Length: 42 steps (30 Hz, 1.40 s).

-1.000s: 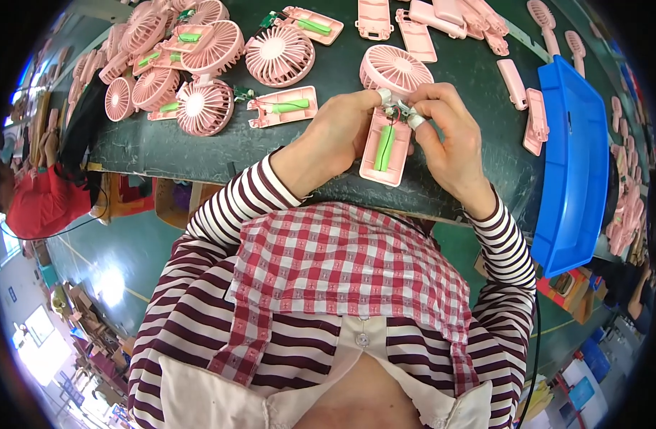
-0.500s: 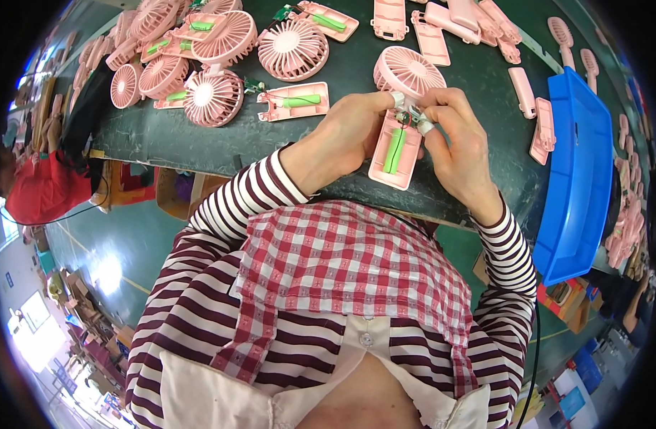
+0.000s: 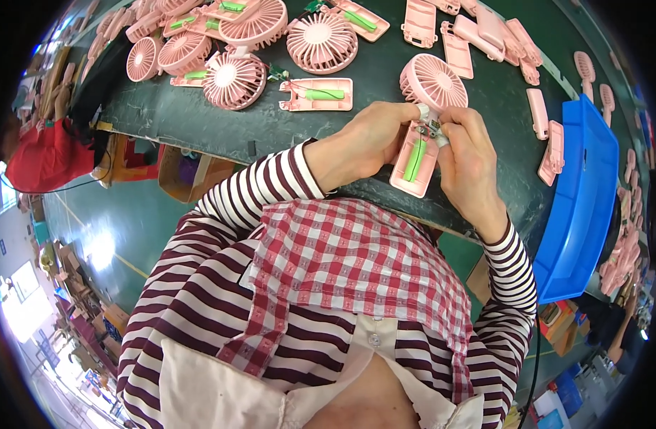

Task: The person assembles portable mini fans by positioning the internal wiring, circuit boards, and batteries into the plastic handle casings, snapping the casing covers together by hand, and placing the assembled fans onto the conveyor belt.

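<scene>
In front of me at the table's near edge lies a pink handheld fan with its round grille pointing away from me. The handle shell is open, showing a green battery and thin wires. A small circuit board sits at the neck between grille and handle. My left hand is closed on the fan's left side, thumb at the neck. My right hand pinches at the neck from the right, beside the board. White coverings wrap some fingertips. What exactly the right fingertips grip is partly hidden.
Left of my hands lies another handle shell with a battery, near several pink fan heads. Loose pink shells are at the far right. A blue tray stands on the right. Someone in a red sleeve is at the left.
The whole view has shifted, so the table and fan appear farther right. My right fingers have drawn in closer around the fan's neck. Both hands stay on the fan.
</scene>
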### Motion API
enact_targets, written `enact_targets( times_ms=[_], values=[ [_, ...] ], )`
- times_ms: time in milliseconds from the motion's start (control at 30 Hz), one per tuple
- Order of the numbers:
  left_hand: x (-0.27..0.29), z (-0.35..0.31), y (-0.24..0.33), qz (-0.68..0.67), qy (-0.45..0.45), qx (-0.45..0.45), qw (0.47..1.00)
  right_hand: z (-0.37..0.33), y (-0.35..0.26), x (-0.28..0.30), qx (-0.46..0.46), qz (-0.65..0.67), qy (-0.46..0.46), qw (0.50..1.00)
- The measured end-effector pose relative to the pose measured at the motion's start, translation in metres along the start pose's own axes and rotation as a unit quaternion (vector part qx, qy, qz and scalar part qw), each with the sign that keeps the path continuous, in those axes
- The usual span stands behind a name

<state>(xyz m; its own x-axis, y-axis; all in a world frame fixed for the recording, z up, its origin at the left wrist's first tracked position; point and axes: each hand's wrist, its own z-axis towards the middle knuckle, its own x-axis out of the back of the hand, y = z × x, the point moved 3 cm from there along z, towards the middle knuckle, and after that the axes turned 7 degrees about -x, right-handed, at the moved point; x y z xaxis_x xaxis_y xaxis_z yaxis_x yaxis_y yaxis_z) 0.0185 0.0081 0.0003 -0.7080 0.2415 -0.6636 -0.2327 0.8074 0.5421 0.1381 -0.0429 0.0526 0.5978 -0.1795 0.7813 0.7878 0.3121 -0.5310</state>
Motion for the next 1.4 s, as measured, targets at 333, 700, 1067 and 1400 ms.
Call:
enact_targets(
  times_ms=[333, 700, 1067, 1400],
  values=[
    [0.005, -0.008, 0.004, 0.099, 0.012, 0.007, 0.995, -0.004, -0.003, -0.007, 0.005, -0.035, -0.016, 0.999],
    [0.009, -0.005, -0.003, 0.201, -0.012, -0.033, 0.979, -0.010, -0.001, -0.011, 0.008, -0.037, -0.012, 0.999],
    [0.012, 0.000, -0.014, 0.162, 0.004, -0.044, 0.986, -0.016, 0.007, -0.014, -0.039, -0.112, -0.007, 0.993],
    [0.007, 0.000, -0.011, 0.159, -0.016, 0.009, 0.987, -0.018, 0.014, -0.013, -0.061, -0.136, -0.031, 0.988]
  ],
)
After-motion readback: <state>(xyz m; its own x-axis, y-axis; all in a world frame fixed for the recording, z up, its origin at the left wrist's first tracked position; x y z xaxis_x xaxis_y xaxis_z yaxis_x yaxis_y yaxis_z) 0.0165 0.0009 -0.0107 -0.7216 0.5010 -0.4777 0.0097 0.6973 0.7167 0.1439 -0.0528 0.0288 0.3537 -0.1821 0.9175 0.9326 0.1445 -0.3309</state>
